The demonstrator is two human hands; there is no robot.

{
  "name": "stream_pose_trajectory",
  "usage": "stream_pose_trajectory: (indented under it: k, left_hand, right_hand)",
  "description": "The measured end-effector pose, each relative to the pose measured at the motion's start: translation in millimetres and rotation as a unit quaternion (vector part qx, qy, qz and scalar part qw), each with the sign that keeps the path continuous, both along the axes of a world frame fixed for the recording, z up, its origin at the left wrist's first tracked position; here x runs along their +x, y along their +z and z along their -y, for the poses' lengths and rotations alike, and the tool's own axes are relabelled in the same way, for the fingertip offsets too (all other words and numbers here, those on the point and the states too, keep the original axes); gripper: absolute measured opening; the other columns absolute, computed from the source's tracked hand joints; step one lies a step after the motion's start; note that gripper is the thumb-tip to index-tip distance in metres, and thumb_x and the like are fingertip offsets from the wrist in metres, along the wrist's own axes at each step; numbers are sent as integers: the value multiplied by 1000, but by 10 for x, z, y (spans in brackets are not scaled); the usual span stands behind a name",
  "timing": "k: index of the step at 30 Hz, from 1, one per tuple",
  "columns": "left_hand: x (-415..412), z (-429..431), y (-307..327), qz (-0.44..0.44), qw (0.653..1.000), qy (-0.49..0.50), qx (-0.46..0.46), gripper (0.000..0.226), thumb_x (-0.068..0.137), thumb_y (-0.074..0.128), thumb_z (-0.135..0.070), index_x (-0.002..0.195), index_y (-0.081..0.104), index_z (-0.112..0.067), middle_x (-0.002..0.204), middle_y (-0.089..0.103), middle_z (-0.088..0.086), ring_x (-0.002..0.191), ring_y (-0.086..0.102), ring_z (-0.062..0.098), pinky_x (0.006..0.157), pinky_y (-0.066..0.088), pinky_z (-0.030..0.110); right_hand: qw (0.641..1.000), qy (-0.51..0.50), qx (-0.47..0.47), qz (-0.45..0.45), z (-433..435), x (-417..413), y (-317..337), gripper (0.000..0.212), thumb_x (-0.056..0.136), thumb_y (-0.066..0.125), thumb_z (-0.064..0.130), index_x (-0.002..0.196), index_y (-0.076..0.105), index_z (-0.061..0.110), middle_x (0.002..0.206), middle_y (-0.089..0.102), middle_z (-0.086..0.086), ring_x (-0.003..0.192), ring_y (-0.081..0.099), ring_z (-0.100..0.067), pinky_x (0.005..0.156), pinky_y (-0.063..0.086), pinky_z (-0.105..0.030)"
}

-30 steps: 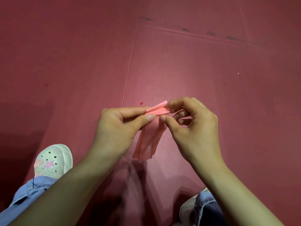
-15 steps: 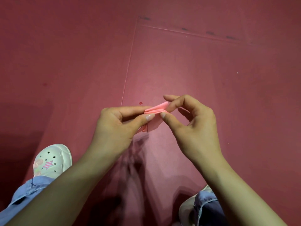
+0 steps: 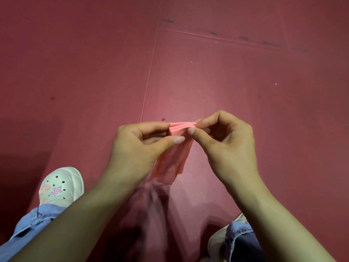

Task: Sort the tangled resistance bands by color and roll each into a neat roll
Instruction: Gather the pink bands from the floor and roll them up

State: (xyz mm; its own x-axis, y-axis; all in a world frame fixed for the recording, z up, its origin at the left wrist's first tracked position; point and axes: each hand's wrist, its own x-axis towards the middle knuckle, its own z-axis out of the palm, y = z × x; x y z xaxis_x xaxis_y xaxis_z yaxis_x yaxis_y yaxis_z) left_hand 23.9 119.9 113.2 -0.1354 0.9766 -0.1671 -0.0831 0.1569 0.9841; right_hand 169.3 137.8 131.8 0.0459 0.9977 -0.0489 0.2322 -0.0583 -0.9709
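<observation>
Pinching a pink resistance band (image 3: 174, 159) at its gathered top edge, the left hand (image 3: 138, 148) and right hand (image 3: 228, 146) hold it in the air above the dark red floor (image 3: 245, 82). Each hand's thumb and fingers (image 3: 174, 140) press on the folded layers, whose loose ends hang down between the wrists. A white clog (image 3: 60, 186) shows lower left

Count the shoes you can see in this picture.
2. One white clog sits at lower left on the red floor. The second shoe is at the bottom right, mostly hidden by a blue trouser leg.
</observation>
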Motion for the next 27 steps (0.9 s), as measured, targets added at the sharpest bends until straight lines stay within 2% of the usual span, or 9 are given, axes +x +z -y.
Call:
stream_pose_trajectory:
  k: [7, 10, 14, 17, 23, 27]
  left_hand:
    - [0, -5, -12, -17, 999, 28, 12, 20, 74, 75, -1, 85, 76, -17, 79, 76, -3, 73, 71, 5, 66, 54, 15]
    - [4, -12, -22, -7, 999, 41, 3, 17, 74, 74, 0, 88, 76, -11, 83, 76, 2, 74, 71, 8, 66, 55, 18]
    - [4, -12, -12, -31, 998, 54, -10, 18, 75, 74, -5, 93, 76, -7, 90, 76, 5, 86, 71, 16, 87, 57, 35]
    - [7, -14, 7, -24, 998, 55, -18, 22, 75, 74, -6, 97, 75, -5, 90, 76, 7, 88, 71, 19, 91, 55, 40]
    - [16, -10, 2, -23, 998, 48, -15, 17, 75, 74, -9, 92, 76, -10, 87, 76, 7, 82, 68, 14, 89, 56, 37]
    - [7, -19, -31, -27, 999, 43, -17, 14, 78, 73, -7, 92, 76, -10, 88, 76, 1, 86, 71, 12, 88, 56, 32]
  right_hand:
    - [1000, 8, -4, -14, -3, -9, 25, 24, 75, 74, -2, 63, 62, 15, 66, 67, 8, 60, 59, -7, 57, 46, -17]
    - [1000, 11, -5, -19, -10, -2, 39, 24, 75, 74, -3, 63, 62, 14, 65, 66, 7, 60, 58, -7, 57, 46, -18]
    - [999, 14, -8, -34, -7, -14, 71, 26, 73, 75, -6, 71, 62, 16, 64, 66, 5, 59, 59, -3, 58, 46, -15]
    - [998, 9, -20, -65, -6, -16, 89, 32, 74, 74, -8, 88, 58, 17, 67, 69, 1, 58, 61, -2, 57, 46, -13]
    - [994, 9, -67, -81, 1, -13, 76, 38, 76, 72, -5, 106, 59, 16, 58, 62, 6, 55, 56, -4, 56, 45, -11]
    - [991, 5, -103, -90, -14, 4, 48, 41, 78, 72, -3, 110, 56, 18, 54, 60, 9, 60, 59, -6, 66, 49, -23]
